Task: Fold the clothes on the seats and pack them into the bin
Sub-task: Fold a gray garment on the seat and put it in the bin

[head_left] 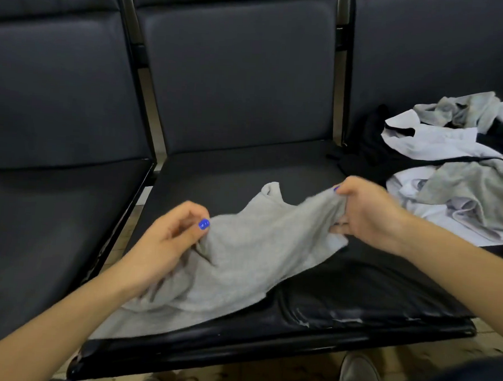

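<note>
Here, grey garment [241, 259] stretched lower-left to upper-right, left hand [169, 241] and right hand [365, 211] pinching its ends

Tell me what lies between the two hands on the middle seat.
In the head view, only the grey garment spans from left hand to right hand, both gripping it, over the middle seat.

Views: I have just one, the head camera.
Position: worn on the person's head, above the middle seat [245, 172].
Facing: forward and down, toward the backrests.
Nearness: close; both forearms reach in from the bottom edge.
Shared area: none, a single view.
</note>
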`<state>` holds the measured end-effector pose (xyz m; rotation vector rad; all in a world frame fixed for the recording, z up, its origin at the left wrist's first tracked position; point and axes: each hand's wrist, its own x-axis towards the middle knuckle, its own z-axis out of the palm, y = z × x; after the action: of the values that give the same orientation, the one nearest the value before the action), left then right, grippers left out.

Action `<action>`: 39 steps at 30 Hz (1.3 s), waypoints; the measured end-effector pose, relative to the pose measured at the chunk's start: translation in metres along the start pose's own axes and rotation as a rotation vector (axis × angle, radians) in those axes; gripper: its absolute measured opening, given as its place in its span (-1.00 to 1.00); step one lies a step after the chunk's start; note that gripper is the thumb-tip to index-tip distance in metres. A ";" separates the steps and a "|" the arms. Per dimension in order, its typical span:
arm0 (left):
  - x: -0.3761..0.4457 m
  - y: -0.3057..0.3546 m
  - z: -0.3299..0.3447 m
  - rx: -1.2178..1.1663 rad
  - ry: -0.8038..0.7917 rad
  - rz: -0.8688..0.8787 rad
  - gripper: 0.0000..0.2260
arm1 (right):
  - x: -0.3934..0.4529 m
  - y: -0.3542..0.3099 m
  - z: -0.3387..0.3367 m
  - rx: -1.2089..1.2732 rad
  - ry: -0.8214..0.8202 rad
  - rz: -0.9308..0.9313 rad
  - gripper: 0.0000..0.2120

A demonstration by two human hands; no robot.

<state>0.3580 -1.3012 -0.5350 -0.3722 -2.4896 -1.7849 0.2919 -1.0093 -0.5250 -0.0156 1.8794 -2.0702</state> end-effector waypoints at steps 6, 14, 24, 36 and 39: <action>-0.010 0.023 -0.026 -0.527 -0.548 -0.379 -0.74 | -0.026 -0.041 -0.022 0.429 -0.547 0.169 -0.86; -0.015 0.009 0.005 0.070 -0.772 -0.625 -0.90 | -0.031 0.013 0.018 -0.857 -0.404 0.688 -0.51; 0.015 -0.015 0.035 0.562 -0.323 -0.259 -0.86 | 0.009 0.029 0.028 -1.042 0.002 0.341 -0.67; 0.025 -0.015 0.030 -0.879 0.000 -0.690 -0.42 | 0.027 0.010 0.105 -0.230 -0.447 0.205 -0.54; 0.027 -0.008 0.006 -1.114 -0.017 -0.673 -0.55 | 0.026 -0.006 0.117 -0.272 -0.680 0.215 -0.59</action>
<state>0.3307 -1.2941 -0.5392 0.5088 -1.4049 -3.2764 0.2936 -1.1281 -0.5105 -0.4941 1.6158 -1.4040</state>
